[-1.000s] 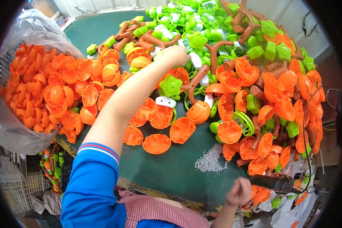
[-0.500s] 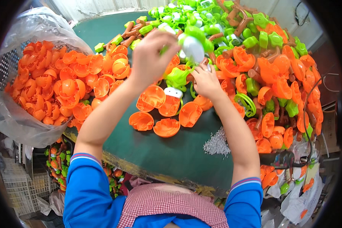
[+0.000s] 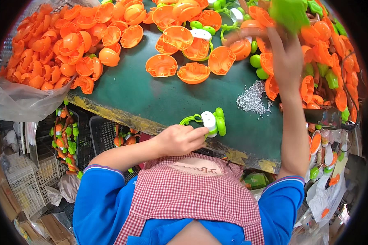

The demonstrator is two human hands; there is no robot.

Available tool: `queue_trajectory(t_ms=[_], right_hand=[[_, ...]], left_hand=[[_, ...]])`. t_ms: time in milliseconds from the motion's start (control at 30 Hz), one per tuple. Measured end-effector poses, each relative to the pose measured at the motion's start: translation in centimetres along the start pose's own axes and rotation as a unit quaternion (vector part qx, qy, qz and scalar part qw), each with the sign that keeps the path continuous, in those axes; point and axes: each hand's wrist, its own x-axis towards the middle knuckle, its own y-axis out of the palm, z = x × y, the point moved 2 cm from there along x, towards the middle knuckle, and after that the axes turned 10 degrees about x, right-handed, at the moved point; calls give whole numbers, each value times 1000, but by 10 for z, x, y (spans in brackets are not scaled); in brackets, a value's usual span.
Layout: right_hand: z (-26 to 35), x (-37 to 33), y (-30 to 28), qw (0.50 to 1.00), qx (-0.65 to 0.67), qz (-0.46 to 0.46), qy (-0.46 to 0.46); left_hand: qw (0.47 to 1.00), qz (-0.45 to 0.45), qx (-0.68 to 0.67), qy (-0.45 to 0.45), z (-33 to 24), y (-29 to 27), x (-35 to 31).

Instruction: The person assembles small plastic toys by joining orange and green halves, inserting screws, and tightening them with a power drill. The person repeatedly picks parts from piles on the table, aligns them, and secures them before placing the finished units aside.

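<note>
Close to the table's front edge, my left hand (image 3: pixel 185 139) is closed on a small green and white plastic toy part (image 3: pixel 209 123) with a thin green loop. Far out over the right side, my right hand (image 3: pixel 288 55) is smeared by motion. A green star-shaped piece on a brown plastic branch (image 3: pixel 290 14) blurs along with it, seemingly in its fingers, whose exact grip is hidden. Between the hands, several orange half-shells (image 3: pixel 193 72) lie open side up on the green table (image 3: pixel 159 98). One shell has a white and green part (image 3: pixel 201 34) set on it.
A plastic-lined basket (image 3: pixel 18 100) heaped with orange shells stands at the left. Small silvery pins or screws (image 3: pixel 254 98) form a pile beside my right forearm. Orange, green and brown parts (image 3: pixel 335 73) are heaped along the right. Crates (image 3: pixel 28 171) stand below the table's left.
My left hand has come back to the near edge with the green and white part. My right hand has swung rightward with the green and brown piece. The view has tilted down.
</note>
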Motion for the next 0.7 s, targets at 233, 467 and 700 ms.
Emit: queue_trajectory(t_ms=[233,467,700], right_hand=[[6,-197,-50,901,248,-119,336],[14,-287,-71,867,211,-146,426],[15,-295,-58,845,254,-164,441]], left_hand=[[996,77,-49,5,-26,18,21],[984,137,-59,92,6,36,13],[981,88,-172,-21,-5,39,7]])
